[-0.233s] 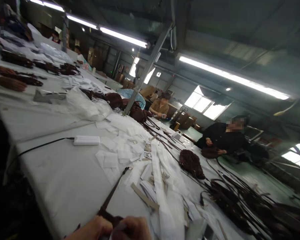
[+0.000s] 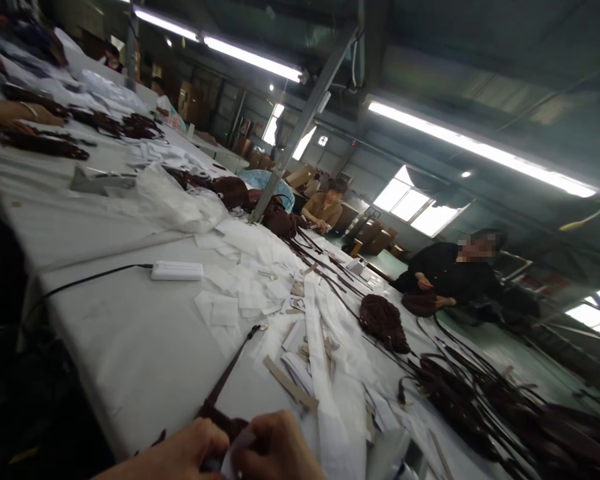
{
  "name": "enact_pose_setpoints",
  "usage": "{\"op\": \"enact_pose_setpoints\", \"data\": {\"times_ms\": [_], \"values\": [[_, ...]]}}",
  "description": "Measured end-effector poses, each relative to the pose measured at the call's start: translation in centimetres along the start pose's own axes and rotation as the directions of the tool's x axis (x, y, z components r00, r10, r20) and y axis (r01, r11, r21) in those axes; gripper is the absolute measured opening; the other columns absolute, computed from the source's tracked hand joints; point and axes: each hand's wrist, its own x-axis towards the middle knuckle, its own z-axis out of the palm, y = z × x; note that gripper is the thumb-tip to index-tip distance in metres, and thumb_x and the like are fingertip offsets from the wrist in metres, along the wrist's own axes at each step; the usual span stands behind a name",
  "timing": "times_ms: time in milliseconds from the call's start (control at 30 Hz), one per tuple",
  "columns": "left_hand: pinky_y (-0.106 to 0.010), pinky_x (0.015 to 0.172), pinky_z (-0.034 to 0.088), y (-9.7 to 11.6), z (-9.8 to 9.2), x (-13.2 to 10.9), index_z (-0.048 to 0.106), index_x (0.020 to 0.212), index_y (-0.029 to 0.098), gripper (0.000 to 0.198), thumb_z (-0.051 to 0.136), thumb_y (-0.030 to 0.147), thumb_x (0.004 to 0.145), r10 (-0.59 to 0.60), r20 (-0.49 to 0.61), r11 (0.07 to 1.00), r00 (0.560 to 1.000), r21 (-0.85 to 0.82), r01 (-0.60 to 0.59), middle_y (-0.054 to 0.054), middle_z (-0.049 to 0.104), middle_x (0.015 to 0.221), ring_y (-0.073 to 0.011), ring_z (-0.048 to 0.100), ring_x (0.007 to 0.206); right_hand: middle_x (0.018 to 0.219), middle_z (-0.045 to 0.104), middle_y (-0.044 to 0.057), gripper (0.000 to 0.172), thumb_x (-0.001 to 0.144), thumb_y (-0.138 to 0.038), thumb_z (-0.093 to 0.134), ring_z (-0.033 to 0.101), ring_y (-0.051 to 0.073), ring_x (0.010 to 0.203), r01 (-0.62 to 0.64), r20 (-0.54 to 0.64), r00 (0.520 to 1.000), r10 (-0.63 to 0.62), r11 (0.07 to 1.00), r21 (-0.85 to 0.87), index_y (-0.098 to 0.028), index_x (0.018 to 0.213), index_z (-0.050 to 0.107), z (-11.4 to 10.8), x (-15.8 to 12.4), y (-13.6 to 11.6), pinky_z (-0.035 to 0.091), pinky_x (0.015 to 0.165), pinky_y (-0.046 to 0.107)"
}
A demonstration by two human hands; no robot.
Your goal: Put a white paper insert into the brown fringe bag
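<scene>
At the bottom edge, my left hand (image 2: pixel 193 448) and my right hand (image 2: pixel 276 445) are close together, fingers curled. A small white sheet, perhaps paper (image 2: pixel 237 448), is pinched in my right fingers and reaches toward my left. My left hand closes at the edge of a dark brown bag-like piece (image 2: pixel 221 419), mostly hidden by the hands. From this piece a brown strap (image 2: pixel 233 368) runs away over the table, ending in a metal clasp (image 2: pixel 263 327).
Loose white sheets (image 2: pixel 250 293) and grey-brown strips (image 2: pixel 290 383) litter the white table (image 2: pixel 115 360). A white corded box (image 2: pixel 177 271) lies left. Brown bags (image 2: pixel 384 323) and long straps lie right. A metal post (image 2: pixel 300 127) rises ahead. Co-workers handle pieces, one in black (image 2: pixel 433 267).
The whole view has shifted slightly. My right hand shows more, and more of the white sheet is visible between my hands. A co-worker's hand at far left has moved over the brown pieces.
</scene>
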Motion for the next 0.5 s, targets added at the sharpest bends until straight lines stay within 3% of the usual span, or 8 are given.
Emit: {"op": "enact_pose_setpoints", "data": {"times_ms": [167, 267, 367, 500], "values": [[-0.021, 0.042, 0.036, -0.4, 0.0, 0.1, 0.073, 0.079, 0.019, 0.015, 0.067, 0.031, 0.072, 0.020, -0.054, 0.997, 0.998, 0.072, -0.016, 0.001, 0.064, 0.065, -0.0135, 0.053, 0.047, 0.057, 0.062, -0.001, 0.015, 0.061, -0.013, 0.057, 0.056, 0.013, 0.058, -0.038, -0.145, 0.989, -0.009, 0.949, -0.313, -0.018, 0.062, 0.071, 0.7, 0.0, -0.3, 0.029, 0.049, 0.020], [-0.020, 0.043, 0.036, 0.0, -0.3, -0.1, 0.073, 0.081, 0.018, 0.019, 0.061, 0.033, 0.077, 0.048, 0.005, 0.994, 0.999, 0.099, -0.048, 0.001, 0.064, 0.066, -0.0143, 0.055, 0.050, 0.062, 0.064, 0.000, 0.015, 0.058, -0.008, 0.059, 0.057, 0.013, 0.058, 0.059, -0.155, 0.977, -0.146, 0.885, -0.463, -0.019, 0.064, 0.066, 2.4, 0.6, 1.6, 0.029, 0.051, 0.021], [-0.020, 0.045, 0.037, 0.1, -0.7, -0.3, 0.072, 0.082, 0.018, 0.019, 0.058, 0.030, 0.079, 0.043, 0.012, 0.991, 0.999, 0.123, -0.044, 0.001, 0.065, 0.067, -0.0150, 0.058, 0.055, 0.068, 0.064, 0.000, 0.017, 0.059, -0.008, 0.064, 0.056, 0.012, 0.058, 0.215, -0.183, 0.904, -0.387, 0.780, -0.588, -0.021, 0.070, 0.063, 4.4, 1.3, 4.7, 0.030, 0.053, 0.023], [-0.020, 0.054, 0.041, -1.9, -0.7, 0.4, 0.070, 0.073, 0.016, 0.014, 0.065, 0.029, 0.074, 0.046, -0.175, 0.985, 0.983, 0.169, -0.016, -0.001, 0.067, 0.073, -0.0184, 0.061, 0.069, 0.063, 0.059, -0.003, 0.018, 0.058, -0.009, 0.065, 0.054, 0.012, 0.055, 0.271, -0.208, 0.784, -0.586, 0.623, -0.734, -0.023, 0.066, 0.059, 5.9, 2.2, 6.8, 0.027, 0.051, 0.026]]}}
